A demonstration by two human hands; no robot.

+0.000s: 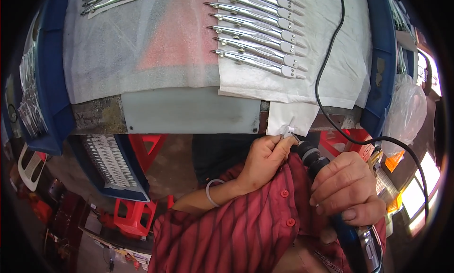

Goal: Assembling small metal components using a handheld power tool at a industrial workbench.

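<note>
Compass (288, 130) at the left hand's (265, 157) fingertips, thumb and fingers pinched closed on it, mostly its head showing; driver (309, 156) just right of them, tip near the head, right hand's (345, 185) fingers wrapped round its body; white cloth (257, 85) beyond the fingers, bearing a row of compasses (260, 35); blue trays (382, 60) off both sides; red stool (135, 218) low left.

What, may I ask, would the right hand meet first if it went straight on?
Its driver points at the small silvery piece pinched in the left hand, so probably that first; depth is unclear.
</note>
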